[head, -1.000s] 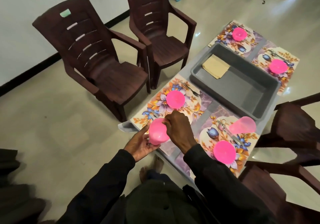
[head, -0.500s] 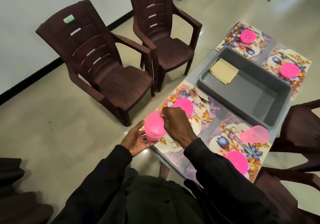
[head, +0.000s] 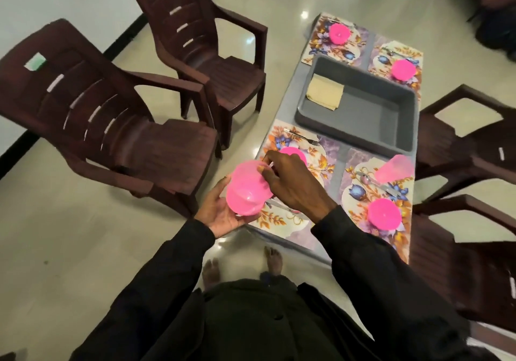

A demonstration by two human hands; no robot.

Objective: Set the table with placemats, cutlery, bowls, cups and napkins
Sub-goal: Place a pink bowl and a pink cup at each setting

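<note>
Both arms come in from the bottom of the view in black sleeves. Left hand (head: 220,214) is palm-up, cupped under the pink cup (head: 247,190), with fingers and thumb wrapped round its lower side: a firm grasp. Right hand (head: 291,183) reaches across from the right, back of the hand up and fingers bent, pinching the cup's upper edge. The cup is tilted on its side; it may be a nested pair, can't tell. It is held off the surface, over the outer edge of the near-left placemat (head: 279,222) at the table (head: 284,103) corner. On that mat are a pink bowl (head: 294,152), partly hidden by the right hand, and a fork (head: 303,137). The near-right mat has a second cup (head: 393,167) lying on its side. The grey tub (head: 363,126) mid-table holds folded napkins (head: 325,95).
</note>
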